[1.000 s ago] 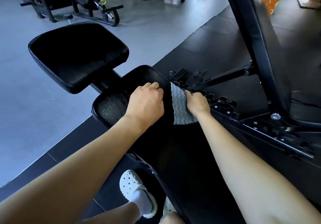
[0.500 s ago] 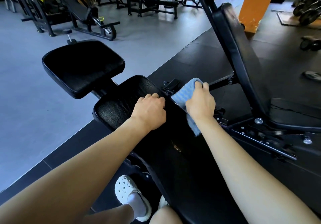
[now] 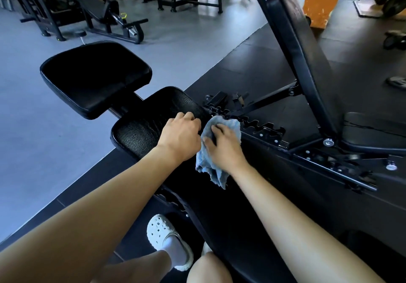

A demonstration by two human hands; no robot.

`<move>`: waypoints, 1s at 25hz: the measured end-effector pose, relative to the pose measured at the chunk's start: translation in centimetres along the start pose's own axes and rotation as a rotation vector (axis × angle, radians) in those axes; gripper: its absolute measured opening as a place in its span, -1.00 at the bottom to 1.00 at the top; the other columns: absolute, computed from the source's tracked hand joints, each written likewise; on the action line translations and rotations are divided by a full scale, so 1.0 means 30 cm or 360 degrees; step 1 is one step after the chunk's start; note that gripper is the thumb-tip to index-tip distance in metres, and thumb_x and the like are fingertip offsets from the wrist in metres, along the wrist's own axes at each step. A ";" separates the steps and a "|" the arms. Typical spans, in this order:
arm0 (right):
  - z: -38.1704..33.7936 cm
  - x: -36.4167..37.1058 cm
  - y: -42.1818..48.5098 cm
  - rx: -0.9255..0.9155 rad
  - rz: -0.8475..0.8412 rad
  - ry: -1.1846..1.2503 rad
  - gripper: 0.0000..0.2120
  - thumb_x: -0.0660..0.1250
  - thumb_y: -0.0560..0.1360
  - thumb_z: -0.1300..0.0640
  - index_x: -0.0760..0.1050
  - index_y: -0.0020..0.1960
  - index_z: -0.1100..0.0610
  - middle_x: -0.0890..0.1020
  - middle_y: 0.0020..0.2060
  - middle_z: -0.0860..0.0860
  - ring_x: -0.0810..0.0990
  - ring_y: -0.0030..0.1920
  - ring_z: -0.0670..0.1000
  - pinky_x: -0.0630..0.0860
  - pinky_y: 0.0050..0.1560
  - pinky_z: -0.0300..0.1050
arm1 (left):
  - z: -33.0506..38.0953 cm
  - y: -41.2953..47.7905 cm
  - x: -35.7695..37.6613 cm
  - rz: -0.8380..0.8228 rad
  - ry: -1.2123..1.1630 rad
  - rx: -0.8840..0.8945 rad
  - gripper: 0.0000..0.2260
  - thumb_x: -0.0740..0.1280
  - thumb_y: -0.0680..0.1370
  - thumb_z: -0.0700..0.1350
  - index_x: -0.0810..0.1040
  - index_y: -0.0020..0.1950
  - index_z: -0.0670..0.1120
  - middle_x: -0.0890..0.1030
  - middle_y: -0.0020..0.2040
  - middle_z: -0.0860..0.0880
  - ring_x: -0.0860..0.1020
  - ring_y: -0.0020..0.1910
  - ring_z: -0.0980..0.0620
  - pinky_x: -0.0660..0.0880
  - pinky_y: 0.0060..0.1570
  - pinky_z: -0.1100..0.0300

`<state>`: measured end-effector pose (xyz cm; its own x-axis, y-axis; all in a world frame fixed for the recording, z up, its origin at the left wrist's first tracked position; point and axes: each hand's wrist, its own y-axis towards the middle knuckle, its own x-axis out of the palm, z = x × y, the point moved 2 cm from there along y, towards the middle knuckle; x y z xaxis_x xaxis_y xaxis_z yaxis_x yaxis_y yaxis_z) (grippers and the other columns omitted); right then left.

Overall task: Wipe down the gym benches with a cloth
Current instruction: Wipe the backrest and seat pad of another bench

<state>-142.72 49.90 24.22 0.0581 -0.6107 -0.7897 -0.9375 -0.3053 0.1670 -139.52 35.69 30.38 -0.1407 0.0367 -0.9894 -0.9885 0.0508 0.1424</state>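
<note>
Right now the crumpled light-blue cloth (image 3: 205, 161) is lying at the right edge of the long black textured bench pad (image 3: 140, 133), the right hand (image 3: 224, 146) clamping curled fingers on it. The left hand (image 3: 180, 137) is resting alongside, fingers curled together. A black notched metal rail (image 3: 259, 126) is crowding just beyond.

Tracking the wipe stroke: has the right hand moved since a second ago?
Yes. The right hand has slid left, away from the toothed rack, onto the cloth, toward the left hand.

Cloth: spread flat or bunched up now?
Bunched: the cloth lies crumpled under the right hand, folds humped up by the fingers and a rumpled tail trailing past the wrist.
</note>
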 end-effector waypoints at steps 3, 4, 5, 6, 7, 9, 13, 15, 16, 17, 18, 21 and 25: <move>0.042 0.083 0.030 0.0058 -0.0013 -0.0122 -0.44 0.03 0.69 -0.10 0.27 0.55 0.24 0.35 0.49 0.17 0.29 0.51 0.15 0.25 0.52 0.08 | -0.023 0.031 0.032 0.0052 0.0011 0.0096 -0.66 0.22 0.52 -0.12 0.58 0.27 -0.06 0.52 0.33 -0.03 0.41 0.37 -0.10 0.34 0.38 0.01; 0.056 0.077 0.073 0.0133 0.0027 -0.0130 -0.47 -0.01 0.69 -0.09 0.32 0.49 0.23 0.43 0.43 0.18 0.37 0.44 0.17 0.32 0.46 0.11 | -0.032 0.041 0.044 0.0068 0.0038 0.0133 -0.65 0.23 0.51 -0.12 0.59 0.27 -0.04 0.53 0.32 -0.02 0.42 0.37 -0.09 0.29 0.42 0.01; 0.068 0.057 0.119 0.0207 0.0029 -0.0157 -0.53 -0.03 0.69 -0.06 0.39 0.39 0.21 0.51 0.33 0.18 0.46 0.33 0.19 0.38 0.36 0.13 | -0.037 0.050 0.055 0.0087 0.0069 0.0172 -0.65 0.23 0.50 -0.12 0.61 0.24 -0.03 0.56 0.28 -0.01 0.45 0.34 -0.09 0.28 0.43 0.01; 0.086 0.042 0.175 0.0281 -0.0042 -0.0202 -0.61 -0.04 0.70 -0.02 0.44 0.24 0.19 0.56 0.23 0.19 0.52 0.21 0.21 0.42 0.23 0.15 | -0.043 0.060 0.064 0.0110 0.0091 0.0206 -0.66 0.23 0.49 -0.11 0.63 0.21 -0.03 0.59 0.22 -0.01 0.48 0.27 -0.09 0.32 0.39 0.01; 0.097 0.025 0.226 0.0341 -0.0160 -0.0224 -0.68 -0.05 0.70 0.03 0.43 0.09 0.16 0.58 0.18 0.20 0.52 0.10 0.21 0.41 0.10 0.14 | -0.050 0.073 0.071 0.0141 0.0097 0.0231 -0.68 0.22 0.48 -0.11 0.65 0.16 -0.03 0.60 0.14 0.00 0.51 0.19 -0.08 0.38 0.32 0.02; 0.100 0.012 0.323 0.0452 -0.0414 -0.0084 -0.70 -0.05 0.69 0.06 0.39 -0.05 0.12 0.57 0.16 0.22 0.47 0.04 0.17 0.32 -0.01 0.06 | -0.063 0.093 0.082 0.0219 0.0058 0.0253 -0.70 0.19 0.45 -0.11 0.66 0.06 -0.03 0.61 -0.01 0.02 0.53 0.03 -0.07 0.46 0.14 0.01; 0.059 0.030 0.462 0.0598 -0.0612 0.0571 -0.74 0.04 0.59 -0.06 0.39 -0.18 -0.01 0.45 -0.18 -0.04 0.40 -0.01 0.04 0.29 0.02 0.02 | -0.073 0.119 0.099 0.0367 -0.0022 0.0274 -0.75 0.19 0.42 -0.11 0.66 -0.07 0.00 0.58 -0.14 0.06 0.51 -0.09 -0.05 0.46 0.00 0.01; 0.053 0.023 0.463 0.0573 -0.0667 0.0616 -0.77 0.08 0.55 -0.07 0.31 -0.25 -0.03 0.42 -0.25 -0.06 0.38 -0.12 0.03 0.30 -0.03 0.02 | -0.062 0.126 0.098 0.0419 -0.0014 0.0264 -0.78 0.20 0.41 -0.12 0.65 -0.13 0.00 0.56 -0.19 0.05 0.51 -0.14 -0.05 0.45 -0.03 0.01; 0.061 0.016 0.447 0.0559 -0.0666 0.0595 -0.76 0.08 0.55 -0.08 0.35 -0.25 -0.03 0.45 -0.25 -0.05 0.40 -0.15 0.02 0.31 -0.07 0.01 | -0.054 0.130 0.096 0.0435 0.0015 0.0252 -0.79 0.20 0.41 -0.12 0.64 -0.16 -0.01 0.56 -0.20 0.05 0.51 -0.15 -0.06 0.45 -0.03 0.01; 0.076 0.005 0.420 0.0551 -0.0665 0.0557 -0.72 0.06 0.56 -0.10 0.40 -0.22 -0.03 0.50 -0.23 -0.05 0.44 -0.15 0.01 0.30 -0.09 0.00 | -0.046 0.130 0.094 0.0437 0.0051 0.0236 -0.79 0.19 0.41 -0.11 0.63 -0.17 -0.02 0.56 -0.20 0.04 0.52 -0.15 -0.06 0.45 -0.02 0.00; 0.105 -0.004 0.391 0.0555 -0.0660 0.0491 -0.69 0.02 0.60 -0.10 0.44 -0.18 -0.02 0.53 -0.18 -0.03 0.46 -0.12 0.00 0.29 -0.09 0.00 | -0.037 0.127 0.092 0.0427 0.0080 0.0219 -0.79 0.19 0.41 -0.11 0.63 -0.18 -0.03 0.56 -0.20 0.04 0.53 -0.14 -0.07 0.45 -0.01 0.00; 0.204 -0.024 0.281 0.0378 -0.0584 -0.0069 -0.65 -0.11 0.71 0.01 0.33 -0.15 0.01 0.51 -0.05 0.08 0.47 -0.03 0.12 0.27 -0.02 0.00 | -0.020 0.095 0.095 0.0378 0.0101 0.0161 -0.80 0.23 0.43 -0.12 0.65 -0.11 -0.04 0.60 -0.13 0.02 0.55 -0.07 -0.07 0.43 0.10 0.01; 0.298 -0.027 0.169 0.0557 -0.0271 -0.0371 -0.69 -0.15 0.70 0.14 0.34 0.00 0.13 0.55 0.06 0.17 0.51 0.13 0.23 0.34 -0.02 0.08 | -0.005 0.032 0.104 0.0263 0.0055 0.0234 -0.76 0.22 0.49 -0.09 0.66 0.01 0.01 0.62 0.02 0.04 0.55 0.09 -0.04 0.34 0.34 0.01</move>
<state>-150.59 55.39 20.42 0.1805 -0.3804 -0.9071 -0.9831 -0.0971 -0.1549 -140.91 35.71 27.43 -0.3042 0.0223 -0.9524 -0.9335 0.1921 0.3027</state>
